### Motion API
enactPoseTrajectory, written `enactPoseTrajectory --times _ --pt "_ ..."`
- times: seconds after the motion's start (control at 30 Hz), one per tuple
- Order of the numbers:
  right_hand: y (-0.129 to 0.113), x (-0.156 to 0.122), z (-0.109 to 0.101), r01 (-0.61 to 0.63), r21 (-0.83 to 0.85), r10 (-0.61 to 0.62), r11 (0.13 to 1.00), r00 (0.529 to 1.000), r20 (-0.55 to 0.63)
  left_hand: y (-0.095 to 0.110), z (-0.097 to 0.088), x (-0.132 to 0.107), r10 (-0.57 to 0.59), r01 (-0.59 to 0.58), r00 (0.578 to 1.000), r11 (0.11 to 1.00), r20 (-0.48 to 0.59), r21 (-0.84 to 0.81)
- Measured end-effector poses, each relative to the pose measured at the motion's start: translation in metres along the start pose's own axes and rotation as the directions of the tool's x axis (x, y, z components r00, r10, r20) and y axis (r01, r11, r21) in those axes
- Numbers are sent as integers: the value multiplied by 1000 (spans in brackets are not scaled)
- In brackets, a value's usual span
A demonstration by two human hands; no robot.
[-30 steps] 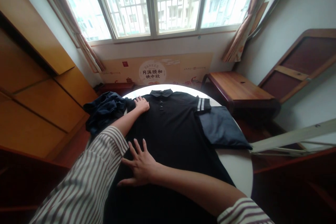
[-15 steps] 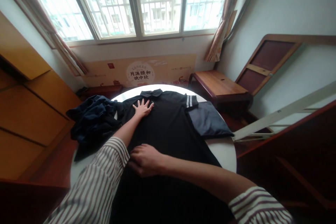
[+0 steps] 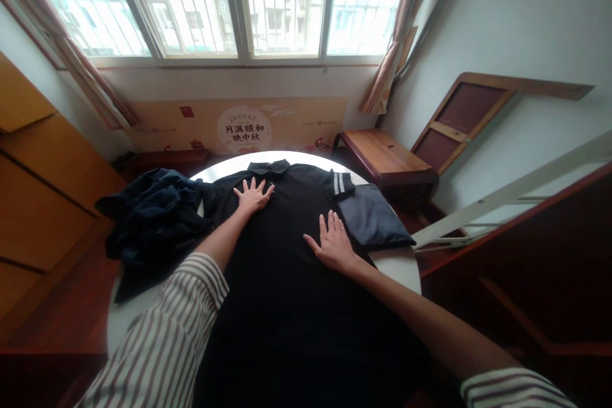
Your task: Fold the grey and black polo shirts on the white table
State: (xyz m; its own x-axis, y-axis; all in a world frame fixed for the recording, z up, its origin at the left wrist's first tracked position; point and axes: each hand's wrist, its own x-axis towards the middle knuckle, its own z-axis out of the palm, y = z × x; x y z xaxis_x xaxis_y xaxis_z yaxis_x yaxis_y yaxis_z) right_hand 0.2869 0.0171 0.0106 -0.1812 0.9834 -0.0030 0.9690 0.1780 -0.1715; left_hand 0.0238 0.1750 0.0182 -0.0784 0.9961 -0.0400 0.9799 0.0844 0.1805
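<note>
A black polo shirt point(image 3: 282, 255) lies spread over a round white table point(image 3: 401, 268), its collar at the far edge and its lower part towards me. White stripes band the sleeve on the right. My left hand point(image 3: 254, 196) rests with fingers spread on the upper left chest, just below the collar. On the right side of the shirt, my right hand point(image 3: 333, 242) lies flat, fingers stretched and thumb apart. Neither hand grips anything. Dark crumpled clothes point(image 3: 153, 217) are heaped to the left. A folded dark grey garment point(image 3: 375, 217) lies partly beside the striped sleeve.
Beyond the table stands a low wooden bench point(image 3: 382, 150) by the right wall. Yellow-orange cabinets point(image 3: 52, 172) line the left. A printed panel point(image 3: 296, 121) leans under the barred window. A pale slanted bar point(image 3: 502, 194) and dark red furniture point(image 3: 535, 255) are at the right.
My right hand has moved from the shirt's left middle, where its fingers were curled, over to the right side and is now flat. My left hand stays on the chest. The view has shifted slightly.
</note>
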Motion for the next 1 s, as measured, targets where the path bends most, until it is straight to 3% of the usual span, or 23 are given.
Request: enactPoseTrajectory --times 0.1,0.17,0.27,0.3,0.4,0.53,0.67,0.8,0.93,1.0 --pt "10 19 -24 55 62 -54 997 998 -30 2 -1 -2 -7 7 1000 1000 -1 -3" --pt "26 50 -51 11 146 1 989 996 -84 3 -1 -3 -11 11 1000 1000 -4 -4" --pt "59 106 -91 -302 186 320 935 944 -79 5 -3 -6 -13 12 1000 1000 -17 -12" --pt "70 124 -100 -362 178 377 915 924 -61 5 -3 -6 -12 12 1000 1000 -20 -16" --pt "98 163 -112 -453 162 457 877 889 13 6 -4 -7 -13 12 1000 1000 -19 -24" --pt "111 189 -109 -509 164 496 845 861 116 6 -4 -6 -15 14 1000 999 -12 -29" --pt "108 201 -107 -486 195 464 852 873 148 6 -2 -5 -16 15 1000 1000 -14 -27" --pt "98 204 -112 -413 252 405 875 910 84 6 0 -4 -18 17 999 1000 -32 -23" --pt "80 199 -120 -230 302 259 925 964 -58 7 -1 -5 -19 18 999 1000 -36 -25" --pt "68 197 -121 -120 317 148 941 987 -67 7 -2 -6 -19 18 999 999 -34 -28"
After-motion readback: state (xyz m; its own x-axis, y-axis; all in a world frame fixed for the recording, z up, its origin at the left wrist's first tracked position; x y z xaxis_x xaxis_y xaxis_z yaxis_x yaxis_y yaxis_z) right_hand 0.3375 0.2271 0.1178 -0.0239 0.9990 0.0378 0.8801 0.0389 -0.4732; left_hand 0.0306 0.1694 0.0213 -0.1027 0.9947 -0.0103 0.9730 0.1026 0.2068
